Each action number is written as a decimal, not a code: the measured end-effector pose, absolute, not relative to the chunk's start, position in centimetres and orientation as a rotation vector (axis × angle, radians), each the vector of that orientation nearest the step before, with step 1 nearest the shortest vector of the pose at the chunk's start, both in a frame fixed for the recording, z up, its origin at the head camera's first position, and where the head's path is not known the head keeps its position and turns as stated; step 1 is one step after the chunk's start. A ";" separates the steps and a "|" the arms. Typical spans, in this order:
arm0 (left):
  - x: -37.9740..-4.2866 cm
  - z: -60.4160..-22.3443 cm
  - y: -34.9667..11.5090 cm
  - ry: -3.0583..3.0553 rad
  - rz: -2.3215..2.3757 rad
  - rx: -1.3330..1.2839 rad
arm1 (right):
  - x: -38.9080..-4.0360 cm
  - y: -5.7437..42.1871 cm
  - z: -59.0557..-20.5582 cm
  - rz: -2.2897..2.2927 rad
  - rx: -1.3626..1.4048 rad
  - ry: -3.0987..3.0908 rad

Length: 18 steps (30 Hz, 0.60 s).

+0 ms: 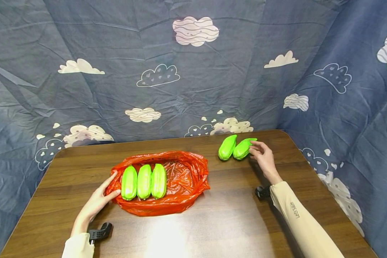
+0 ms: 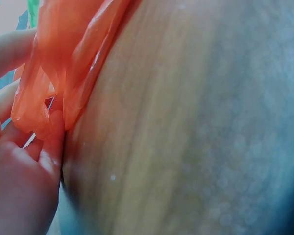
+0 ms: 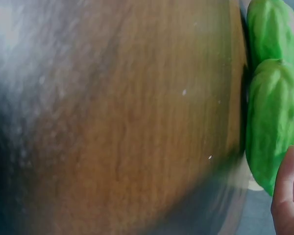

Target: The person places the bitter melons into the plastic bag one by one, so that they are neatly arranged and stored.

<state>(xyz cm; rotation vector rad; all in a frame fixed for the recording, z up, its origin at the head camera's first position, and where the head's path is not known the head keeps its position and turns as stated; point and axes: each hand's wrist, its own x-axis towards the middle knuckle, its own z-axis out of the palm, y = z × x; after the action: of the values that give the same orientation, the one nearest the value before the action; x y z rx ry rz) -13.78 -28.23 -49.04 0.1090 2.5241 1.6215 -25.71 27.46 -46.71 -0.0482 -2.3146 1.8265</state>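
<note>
A red plastic bag (image 1: 187, 182) lies spread with its mouth up, and three ridged green gourds (image 1: 144, 182) sit side by side in its left half. My left hand (image 1: 98, 200) rests at the bag's left end, fingers and thumb spread apart along its edge. In the left wrist view, the thin red film (image 2: 63, 58) overlaps the fingertips. Two more green gourds, a left one (image 1: 227, 147) and a right one (image 1: 243, 148), lie together at the table's back. Beside the right one is my right hand (image 1: 263, 157), its fairly straight fingertips (image 3: 288, 166) at the gourd's tapered end.
Everything lies on a brown wooden table (image 1: 232, 200) with a glossy reflection near its front. A dark blue curtain (image 1: 161, 96) with cloud prints hangs right behind and beside it. Black wrist cameras (image 1: 100, 232) sit on both forearms.
</note>
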 end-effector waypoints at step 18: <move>-13.7 -49.1 -28.3 2.508 1.640 0.110 | -26.7 28.3 -48.0 1.578 -0.084 -2.520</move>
<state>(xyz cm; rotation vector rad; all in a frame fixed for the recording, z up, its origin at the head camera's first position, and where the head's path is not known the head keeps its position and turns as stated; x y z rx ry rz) -13.66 -28.26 -49.11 0.1098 2.5078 1.6397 -26.71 28.29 -47.96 -0.0838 -2.5201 1.5784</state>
